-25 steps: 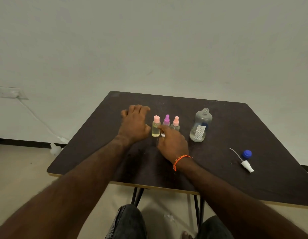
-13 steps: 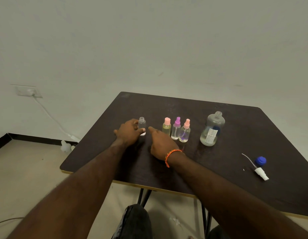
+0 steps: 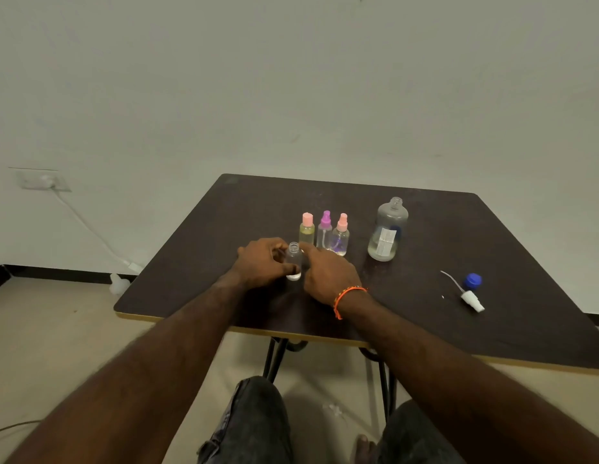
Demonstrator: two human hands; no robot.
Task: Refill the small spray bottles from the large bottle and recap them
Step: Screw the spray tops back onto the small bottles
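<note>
A small clear spray bottle (image 3: 294, 257) stands uncapped on the dark table (image 3: 425, 329), just in front of the row of small bottles. My left hand (image 3: 261, 262) grips it from the left. My right hand (image 3: 328, 274) lies against its right side, index finger stretched to the bottle's shoulder. Behind stand a yellow bottle with a pink cap (image 3: 307, 229), a clear one with a purple cap (image 3: 325, 232) and a clear one with a pink cap (image 3: 341, 236). The large bottle (image 3: 387, 232), open and about a third full, stands to the right.
A blue cap (image 3: 472, 281) and a white spray head with its thin tube (image 3: 471, 300) lie on the table at the right. The table's near edge runs just behind my wrists. A wall socket and cable are at the far left.
The uncapped small bottle has shifted right and nearer, up to the row of capped bottles, still in my left hand. My right hand has closed in and now touches it.
</note>
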